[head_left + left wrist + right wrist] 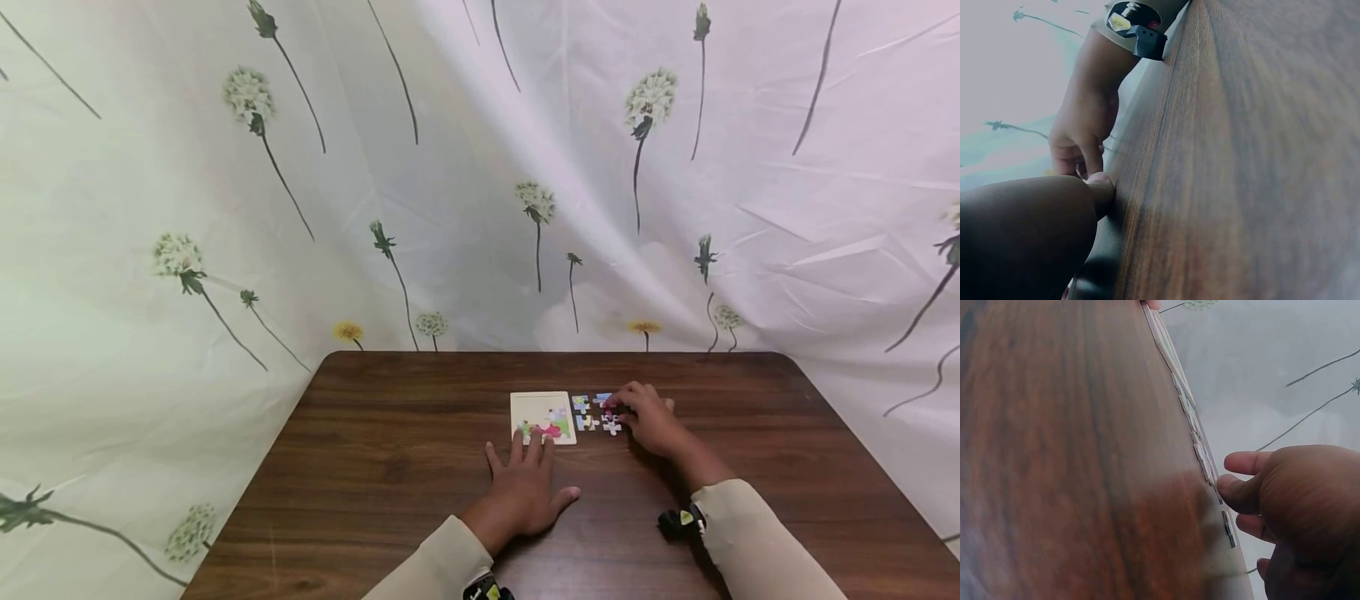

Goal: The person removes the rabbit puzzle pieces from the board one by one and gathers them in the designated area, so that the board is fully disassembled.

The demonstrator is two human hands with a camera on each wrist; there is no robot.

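Note:
A square puzzle tray with a pale frame lies on the table, and colourful joined pieces fill its lower right part. My left hand is spread flat, its fingertips resting on the tray's near edge. Just right of the tray lie several loose jigsaw pieces. My right hand reaches over the rightmost ones, with fingertips at a pink piece. In the right wrist view, the pieces appear edge-on, and the thumb and fingers of the right hand are close beside them, slightly apart from each other.
The dark wooden table has rounded far corners. Behind it hangs a white cloth printed with dandelions. A black wrist device is strapped at the right cuff, another at the left.

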